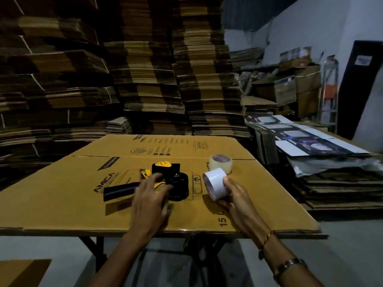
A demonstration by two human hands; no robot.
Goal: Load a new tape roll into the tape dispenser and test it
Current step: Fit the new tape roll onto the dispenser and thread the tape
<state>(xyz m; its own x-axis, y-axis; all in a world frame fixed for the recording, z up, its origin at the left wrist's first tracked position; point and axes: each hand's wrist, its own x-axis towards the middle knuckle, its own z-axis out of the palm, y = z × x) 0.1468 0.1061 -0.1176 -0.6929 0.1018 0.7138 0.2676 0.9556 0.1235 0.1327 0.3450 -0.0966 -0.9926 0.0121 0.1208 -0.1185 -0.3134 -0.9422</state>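
Nearest the camera, two bare forearms reach forward over the front edge of a flattened brown printed cardboard sheet (62,195) that covers the table. The left hand (148,200) lies palm down with fingers spread, its fingertips resting on the middle of the black-and-yellow handheld tape dispenser (153,183); it presses rather than wraps around it. The right hand (232,196), just right of the dispenser, grips a white tape roll with a brown cardboard core (215,184), fingers curled around its outer face. The roll is tilted, its open core facing left toward the dispenser, and it seems lifted slightly off the sheet.

The dispenser lies on its side on the sheet. Its long axis runs left to right, the black handle pointing left and slightly toward the person, the round black spool hub at its right end, the yellow-capped head on the far side.

Just beyond the held roll, right of the dispenser, a second, clear tape roll (220,163) stands flat on the sheet, core up. Nothing lies between the held roll and the hub.

Behind the dispenser rise tall stacks of flattened brown cardboard (145,69). To its far right lies a low pile of printed flat cartons (306,139).
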